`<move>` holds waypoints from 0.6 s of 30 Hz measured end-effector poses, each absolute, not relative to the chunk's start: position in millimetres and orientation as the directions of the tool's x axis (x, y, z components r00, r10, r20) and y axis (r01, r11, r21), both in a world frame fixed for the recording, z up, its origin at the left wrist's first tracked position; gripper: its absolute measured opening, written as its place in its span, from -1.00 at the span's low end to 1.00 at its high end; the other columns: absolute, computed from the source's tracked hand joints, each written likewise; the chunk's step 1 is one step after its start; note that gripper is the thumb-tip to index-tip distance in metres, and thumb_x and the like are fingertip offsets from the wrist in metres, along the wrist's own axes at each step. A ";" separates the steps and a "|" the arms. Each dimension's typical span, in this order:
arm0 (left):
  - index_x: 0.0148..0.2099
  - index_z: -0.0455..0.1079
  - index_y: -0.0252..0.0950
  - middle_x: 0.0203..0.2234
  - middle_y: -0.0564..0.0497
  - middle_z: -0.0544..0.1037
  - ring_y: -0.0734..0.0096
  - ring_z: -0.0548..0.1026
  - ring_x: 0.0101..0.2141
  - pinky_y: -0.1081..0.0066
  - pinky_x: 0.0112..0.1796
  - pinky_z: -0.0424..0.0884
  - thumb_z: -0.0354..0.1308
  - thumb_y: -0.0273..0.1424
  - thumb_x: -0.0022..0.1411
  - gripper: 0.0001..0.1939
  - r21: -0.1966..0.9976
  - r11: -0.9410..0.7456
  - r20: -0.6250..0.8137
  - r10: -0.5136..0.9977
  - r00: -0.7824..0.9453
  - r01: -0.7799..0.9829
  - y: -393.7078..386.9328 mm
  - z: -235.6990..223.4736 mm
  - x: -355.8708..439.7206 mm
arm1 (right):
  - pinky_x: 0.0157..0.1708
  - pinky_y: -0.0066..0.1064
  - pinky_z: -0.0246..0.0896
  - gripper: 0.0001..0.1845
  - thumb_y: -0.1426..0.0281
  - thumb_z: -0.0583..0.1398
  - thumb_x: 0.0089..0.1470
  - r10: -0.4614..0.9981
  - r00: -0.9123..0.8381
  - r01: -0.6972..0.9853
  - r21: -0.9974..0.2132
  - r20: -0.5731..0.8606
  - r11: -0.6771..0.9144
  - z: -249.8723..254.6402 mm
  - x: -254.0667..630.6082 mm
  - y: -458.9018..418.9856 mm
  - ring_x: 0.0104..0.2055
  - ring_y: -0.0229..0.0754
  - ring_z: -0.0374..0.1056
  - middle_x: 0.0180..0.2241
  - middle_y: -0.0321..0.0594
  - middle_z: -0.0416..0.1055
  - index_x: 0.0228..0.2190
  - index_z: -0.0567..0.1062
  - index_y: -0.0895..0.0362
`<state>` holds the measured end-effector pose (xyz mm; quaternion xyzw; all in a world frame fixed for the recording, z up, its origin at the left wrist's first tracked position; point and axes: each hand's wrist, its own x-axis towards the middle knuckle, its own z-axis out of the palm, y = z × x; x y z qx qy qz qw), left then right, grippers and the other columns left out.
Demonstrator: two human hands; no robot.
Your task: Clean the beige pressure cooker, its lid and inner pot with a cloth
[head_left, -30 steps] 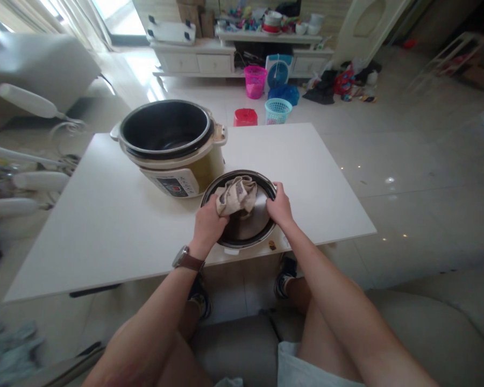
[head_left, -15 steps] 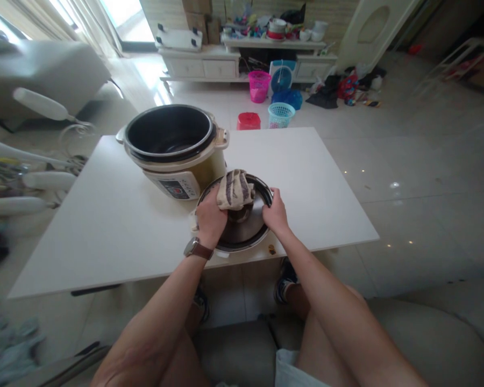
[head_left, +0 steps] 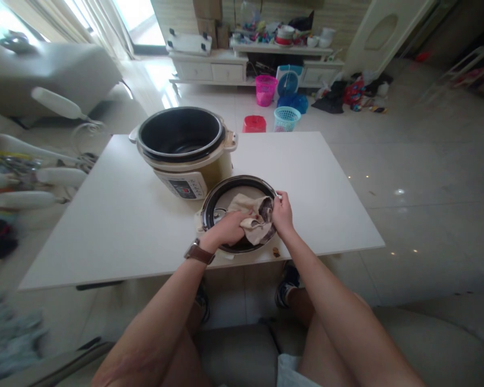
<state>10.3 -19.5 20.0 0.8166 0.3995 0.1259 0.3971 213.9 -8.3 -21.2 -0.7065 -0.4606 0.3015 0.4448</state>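
A round cooker lid [head_left: 221, 200] with a metal inner face and dark sealing ring lies near the front edge of the table, inner side up. Bunched in my left hand [head_left: 229, 228] is a beige cloth [head_left: 255, 215] with dark patches, pressed against the right part of the lid's inside. My right hand [head_left: 282, 215] grips the lid's right rim, thumb and fingers closed on it. Just behind and left of the lid stands an electric pressure cooker [head_left: 185, 172], uncovered, with its dark inner pot [head_left: 181, 131] showing.
The cooker and lid rest on a white table [head_left: 116, 236]. A small brown-yellow thing [head_left: 276, 252] is at its front edge. White-handled metalwork [head_left: 56, 102] stands to the left. Beyond the table are a red stool [head_left: 254, 123], a light-blue basket [head_left: 287, 118] and a pink basket [head_left: 265, 90].
My left hand has moved the cloth from the lid's upper middle to its right side, near my right hand. My right hand stays on the rim. The whole view has shifted slightly.
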 end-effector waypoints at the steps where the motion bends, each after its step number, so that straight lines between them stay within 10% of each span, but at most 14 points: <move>1: 0.03 0.67 -0.13 -0.03 -0.03 0.73 0.04 0.64 0.08 0.12 0.22 0.46 0.13 -0.49 0.16 -0.55 0.791 -0.315 -0.137 0.744 0.654 0.525 -18.4 23.0 1.8 | 0.03 -0.18 0.34 -0.65 0.16 -0.03 0.30 0.919 0.395 0.385 -0.906 -0.010 -0.175 -22.1 214.5 -7.7 -0.09 0.01 0.44 -0.20 -0.17 0.51 -0.03 0.41 0.00; 6: 0.05 0.62 -0.28 -0.04 -0.09 0.72 0.05 0.63 0.05 0.13 0.15 0.51 0.11 -0.44 0.14 -0.56 0.894 -0.190 0.082 0.959 0.270 0.406 -10.2 30.9 -35.1 | -0.04 -0.21 0.33 -0.65 0.13 -0.02 0.30 0.917 0.400 0.387 -0.905 -0.006 -0.175 -25.4 216.9 -6.1 -0.17 -0.01 0.41 -0.27 -0.24 0.47 -0.04 0.42 -0.02; 11: 0.34 0.43 -0.26 0.28 -0.14 0.54 0.08 0.43 0.32 0.10 0.34 0.33 0.07 -0.46 0.28 -0.41 0.720 -0.321 0.397 0.918 0.014 0.615 -15.5 32.0 -36.6 | -0.06 -0.20 0.32 -0.61 0.11 -0.02 0.30 0.919 0.395 0.403 -0.896 -0.016 -0.188 -24.7 218.5 -6.1 -0.21 -0.01 0.40 -0.28 -0.23 0.47 -0.01 0.42 -0.01; 18: 0.49 0.29 -0.21 0.49 -0.16 0.26 -0.04 0.05 0.53 -0.22 0.46 -0.04 0.04 -0.69 0.11 -0.12 0.456 -0.299 -0.079 0.925 0.373 0.838 -21.7 1.8 1.7 | -0.01 -0.18 0.29 -0.58 0.10 -0.03 0.27 0.920 0.393 0.411 -0.892 -0.011 -0.186 -23.2 217.5 -6.5 -0.11 0.03 0.41 -0.20 -0.16 0.48 0.00 0.39 0.01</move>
